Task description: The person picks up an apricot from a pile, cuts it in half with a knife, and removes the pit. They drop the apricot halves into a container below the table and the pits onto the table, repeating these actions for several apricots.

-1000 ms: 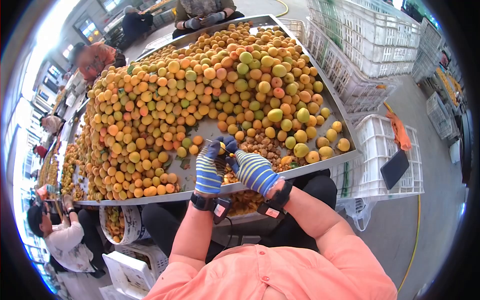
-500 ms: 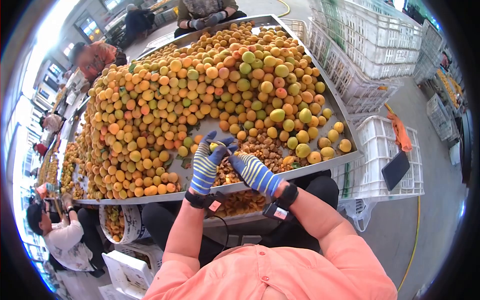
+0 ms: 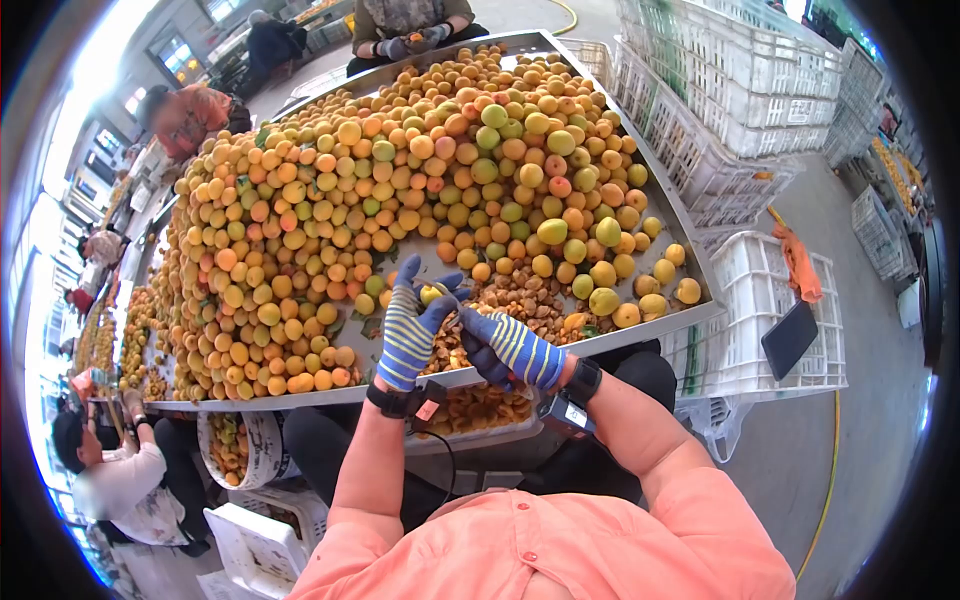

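Observation:
My left hand [image 3: 408,325], in a blue and yellow striped glove, pinches a yellow-green apricot [image 3: 430,294] above the near edge of the metal table. My right hand [image 3: 510,345], gloved alike, is closed beside it, its fingers curled down and the thumb side towards the apricot. A small reddish bit shows under the right palm; what that hand grips is hidden. Brown apricot pits [image 3: 525,303] lie heaped just beyond my hands. Below the table rim, a tub of halved apricots [image 3: 480,408] sits in front of my lap.
A large heap of whole apricots [image 3: 300,230] covers much of the metal-rimmed table [image 3: 660,328]. White crates [image 3: 735,90] are stacked at the right; a nearer crate [image 3: 740,345] bears a dark tablet [image 3: 790,342] and an orange cloth. Co-workers sit across and at the left, near a bucket [image 3: 262,445].
My right hand has turned, its fingers curling down towards the table rim. The left still holds the apricot, with its fingers slightly raised. An orange fruit now shows in the opposite co-worker's hands.

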The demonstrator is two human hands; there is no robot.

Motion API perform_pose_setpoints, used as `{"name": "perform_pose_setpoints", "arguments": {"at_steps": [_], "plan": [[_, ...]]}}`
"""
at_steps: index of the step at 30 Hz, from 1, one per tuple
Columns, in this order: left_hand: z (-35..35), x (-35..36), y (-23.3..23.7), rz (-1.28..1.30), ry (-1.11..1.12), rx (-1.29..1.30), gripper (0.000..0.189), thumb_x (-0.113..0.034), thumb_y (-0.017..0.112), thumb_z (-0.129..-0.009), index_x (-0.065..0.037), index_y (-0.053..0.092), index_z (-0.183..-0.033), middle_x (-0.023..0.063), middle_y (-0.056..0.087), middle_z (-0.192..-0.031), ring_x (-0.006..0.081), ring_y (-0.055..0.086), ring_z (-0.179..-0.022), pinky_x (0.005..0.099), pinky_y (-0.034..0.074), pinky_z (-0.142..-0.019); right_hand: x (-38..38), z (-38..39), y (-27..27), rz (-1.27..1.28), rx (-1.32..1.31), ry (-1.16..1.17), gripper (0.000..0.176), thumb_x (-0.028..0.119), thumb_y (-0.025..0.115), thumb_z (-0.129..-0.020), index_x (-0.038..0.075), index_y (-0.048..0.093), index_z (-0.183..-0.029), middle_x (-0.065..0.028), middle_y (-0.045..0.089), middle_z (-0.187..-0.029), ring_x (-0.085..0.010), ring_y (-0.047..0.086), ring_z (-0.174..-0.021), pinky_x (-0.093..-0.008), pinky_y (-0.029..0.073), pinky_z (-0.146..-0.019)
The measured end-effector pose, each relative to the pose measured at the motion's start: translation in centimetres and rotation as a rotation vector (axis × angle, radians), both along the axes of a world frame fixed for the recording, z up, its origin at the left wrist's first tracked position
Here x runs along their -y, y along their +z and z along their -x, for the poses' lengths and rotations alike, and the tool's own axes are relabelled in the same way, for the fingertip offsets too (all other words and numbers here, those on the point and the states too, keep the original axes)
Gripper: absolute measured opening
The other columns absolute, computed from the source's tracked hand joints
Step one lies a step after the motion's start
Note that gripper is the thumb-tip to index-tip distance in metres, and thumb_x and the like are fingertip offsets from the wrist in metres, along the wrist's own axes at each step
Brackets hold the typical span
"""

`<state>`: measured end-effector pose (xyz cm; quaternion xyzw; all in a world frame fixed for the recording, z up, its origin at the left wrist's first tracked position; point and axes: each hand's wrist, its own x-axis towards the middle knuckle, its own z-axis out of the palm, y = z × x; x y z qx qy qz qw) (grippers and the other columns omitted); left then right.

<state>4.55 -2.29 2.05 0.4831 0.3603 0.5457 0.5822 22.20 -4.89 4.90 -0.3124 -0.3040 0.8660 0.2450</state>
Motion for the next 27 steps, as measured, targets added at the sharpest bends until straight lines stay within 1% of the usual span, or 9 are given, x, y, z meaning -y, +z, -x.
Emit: {"name": "perform_pose_setpoints", "arguments": {"at_steps": [4,7,12,15,16,19,23,24,27], "plan": [[-0.2,-0.1,0.4,0.024,-0.030,0.064,0.050,-0.017,0.067,-0.084,-0.003,0.036,-0.119,0.0271,0.055,-0.116,0.0344,0.058,-0.105,0.0413,0.049,-0.091,0.2,0.4,-0.1,-0.425,0.296,-0.129,0.041,0.043,0.042,-0.097,0.010,0.055,-0.076,0.0074,0.040,-0.052,-0.0048,0.036,-0.042,-0.0219,0.030,-0.039],[-0.9,-0.1,0.3,-0.018,0.057,0.030,0.043,-0.016,0.067,-0.084,-0.002,0.038,-0.112,0.0272,0.055,-0.116,0.0326,0.058,-0.106,0.0393,0.048,-0.093,-1.4,1.6,-3.5,-0.806,0.427,-0.643,0.038,0.033,0.048,-0.095,-0.001,0.059,-0.085,-0.0089,0.058,-0.062,-0.0182,0.055,-0.055,-0.0322,0.041,-0.050],[-3.9,1.3,1.3,-0.061,0.021,-0.005,0.022,0.001,0.057,-0.085,-0.002,0.046,-0.104,0.0165,0.053,-0.123,0.0160,0.055,-0.102,0.0270,0.047,-0.088,-2.3,0.6,-2.9,-0.727,0.423,-0.579,0.032,0.030,0.051,-0.094,-0.001,0.059,-0.097,-0.0177,0.062,-0.074,-0.0246,0.058,-0.063,-0.0340,0.045,-0.059],[-5.3,1.7,1.1,-0.153,0.071,-0.105,0.030,-0.011,0.060,-0.088,-0.003,0.048,-0.113,0.0104,0.053,-0.120,0.0147,0.054,-0.102,0.0264,0.045,-0.089,-1.8,0.1,-1.5,-0.492,0.107,-0.592,0.030,0.027,0.050,-0.094,-0.001,0.060,-0.095,-0.0067,0.059,-0.070,-0.0120,0.052,-0.064,-0.0278,0.044,-0.059],[-4.9,1.3,-0.3,-0.293,0.200,-0.386,0.028,-0.009,0.056,-0.090,-0.002,0.048,-0.116,0.0072,0.053,-0.112,0.0144,0.053,-0.097,0.0268,0.044,-0.088,-1.7,-0.4,-1.3,-0.472,0.119,-0.568,0.028,0.026,0.050,-0.094,-0.001,0.060,-0.095,-0.0030,0.058,-0.071,-0.0087,0.050,-0.065,-0.0259,0.043,-0.059],[-6.0,1.8,-0.8,-0.594,0.403,-0.631,0.025,-0.007,0.052,-0.090,-0.002,0.048,-0.114,0.0073,0.053,-0.106,0.0148,0.053,-0.094,0.0278,0.045,-0.086,-1.4,-0.7,-1.6,-0.475,0.168,-0.533,0.028,0.025,0.050,-0.094,-0.001,0.060,-0.094,-0.0042,0.058,-0.070,-0.0095,0.050,-0.064,-0.0262,0.043,-0.058],[-6.8,2.7,0.3,-0.606,0.539,-0.782,0.018,-0.012,0.057,-0.088,-0.003,0.051,-0.102,0.0108,0.059,-0.082,0.0191,0.058,-0.067,0.0311,0.048,-0.064,-1.2,-0.4,-2.7,-0.662,0.282,-0.638,0.028,0.026,0.050,-0.094,0.000,0.060,-0.094,-0.0065,0.058,-0.069,-0.0106,0.051,-0.062,-0.0277,0.043,-0.057],[-7.3,2.7,0.2,-0.568,0.564,-0.751,0.015,-0.014,0.055,-0.089,-0.003,0.050,-0.098,0.0095,0.058,-0.073,0.0186,0.057,-0.060,0.0322,0.046,-0.057,-1.0,-0.5,-2.1,-0.659,0.287,-0.648,0.028,0.028,0.048,-0.096,0.002,0.060,-0.095,0.0020,0.052,-0.067,-0.0054,0.046,-0.062,-0.0234,0.040,-0.056],[-8.1,2.6,0.5,-0.427,0.550,-0.651,0.015,-0.015,0.053,-0.090,-0.003,0.050,-0.098,0.0091,0.056,-0.069,0.0191,0.057,-0.060,0.0309,0.045,-0.057,-0.7,-0.7,-1.2,-0.662,0.275,-0.702,0.024,0.025,0.050,-0.095,0.002,0.060,-0.093,0.0010,0.054,-0.069,-0.0047,0.047,-0.063,-0.0223,0.040,-0.056]]}}
